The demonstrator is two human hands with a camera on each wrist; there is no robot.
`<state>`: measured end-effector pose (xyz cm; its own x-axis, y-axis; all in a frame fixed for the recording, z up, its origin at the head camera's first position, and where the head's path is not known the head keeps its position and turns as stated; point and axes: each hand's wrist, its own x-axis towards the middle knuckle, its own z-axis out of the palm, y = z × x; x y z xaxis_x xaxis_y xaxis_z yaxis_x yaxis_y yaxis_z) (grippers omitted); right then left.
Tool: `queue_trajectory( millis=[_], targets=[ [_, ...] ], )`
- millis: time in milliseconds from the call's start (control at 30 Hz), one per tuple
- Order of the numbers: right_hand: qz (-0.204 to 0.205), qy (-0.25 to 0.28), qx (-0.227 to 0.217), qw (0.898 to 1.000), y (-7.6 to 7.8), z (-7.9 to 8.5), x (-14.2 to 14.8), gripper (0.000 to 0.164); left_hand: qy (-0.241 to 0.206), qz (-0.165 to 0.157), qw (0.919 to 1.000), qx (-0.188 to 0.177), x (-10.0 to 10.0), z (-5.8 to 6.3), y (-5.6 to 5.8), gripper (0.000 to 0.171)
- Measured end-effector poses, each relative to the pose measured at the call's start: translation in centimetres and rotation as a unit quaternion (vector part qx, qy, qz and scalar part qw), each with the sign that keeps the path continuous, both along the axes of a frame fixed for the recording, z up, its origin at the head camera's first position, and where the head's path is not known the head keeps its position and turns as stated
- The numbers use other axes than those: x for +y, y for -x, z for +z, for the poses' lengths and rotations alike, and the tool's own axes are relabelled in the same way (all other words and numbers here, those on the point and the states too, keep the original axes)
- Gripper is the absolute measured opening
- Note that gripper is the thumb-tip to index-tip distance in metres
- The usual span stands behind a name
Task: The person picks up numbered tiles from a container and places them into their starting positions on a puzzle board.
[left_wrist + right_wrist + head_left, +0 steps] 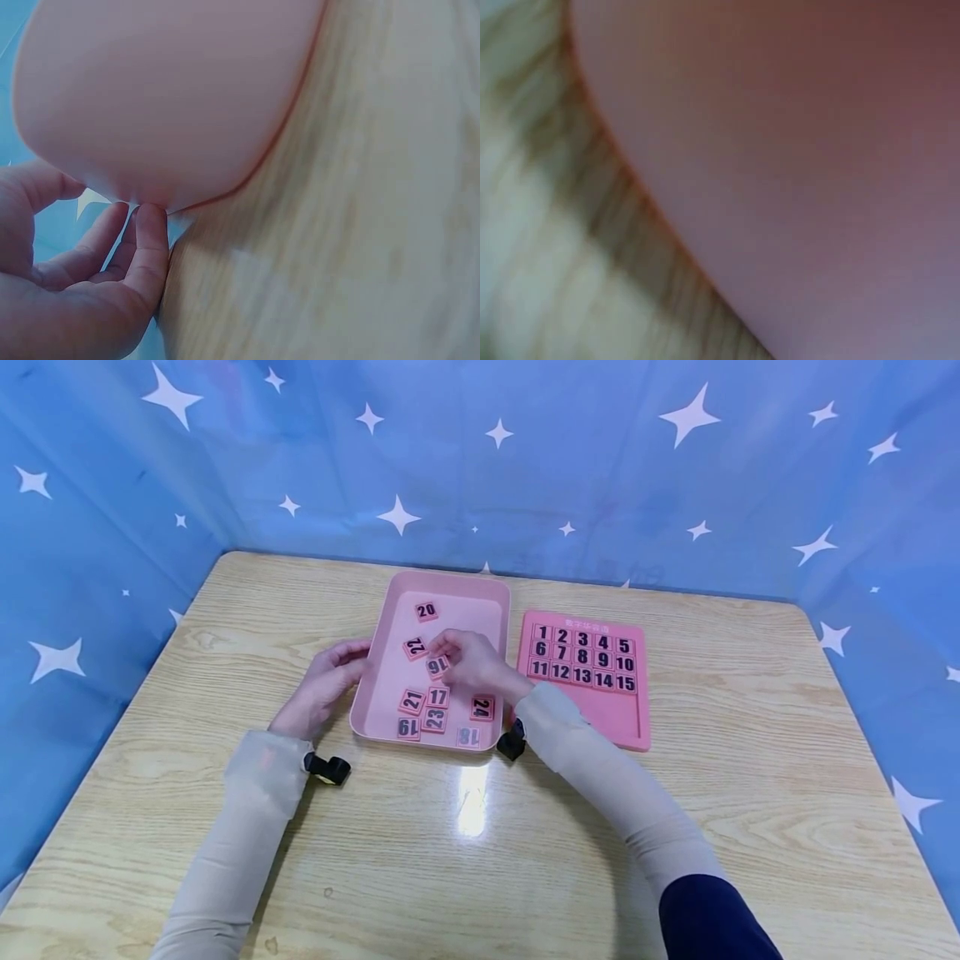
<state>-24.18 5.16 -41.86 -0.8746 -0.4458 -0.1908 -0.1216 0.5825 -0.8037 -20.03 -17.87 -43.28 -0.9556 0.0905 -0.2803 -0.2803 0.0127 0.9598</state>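
Observation:
A pink tray (467, 597) holds several small pink number tiles. My right hand (476, 664) reaches in over its right side and pinches the tile marked 16 (438, 667) between thumb and fingers. Close to that tile lies the 22 tile (414, 648), with the 17 tile (438, 697) nearer the front. On the tray's left, my left hand (322, 683) rests its fingertips (152, 225) against the outer wall, fingers gently bent. Only the tray's wall (795, 187) and wood show in the blurred right wrist view; the right hand is out of it.
Right of the tray lies a pink puzzle board (583, 620) with three rows of tiles, 1 to 15, and a bare strip at its front. The 20 tile (426, 611) sits at the tray's back. Behind the wooden table (420, 860) hangs a blue star-patterned cloth (480, 468).

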Motion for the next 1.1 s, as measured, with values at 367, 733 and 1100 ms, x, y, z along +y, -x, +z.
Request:
queue_trajectory(
  millis=[367,733,1100],
  targets=[
    [0.007,-0.002,0.03,1.0,0.1,0.1,0.1,0.039,-0.015,0.003,0.9999,0.005,0.0,-0.1,0.0,0.05],
    [0.037,0.071,0.079,0.994,-1.1,3.4,2.9,0.039,-0.011,0.002,0.9999,0.0,0.0,-0.2,0.1,0.051],
    [0.025,0.053,0.118,0.991,-4.0,5.7,9.4,0.042,-0.012,-0.002,0.9999,-0.004,0.1,0.2,-0.1,0.051]
  ],
)
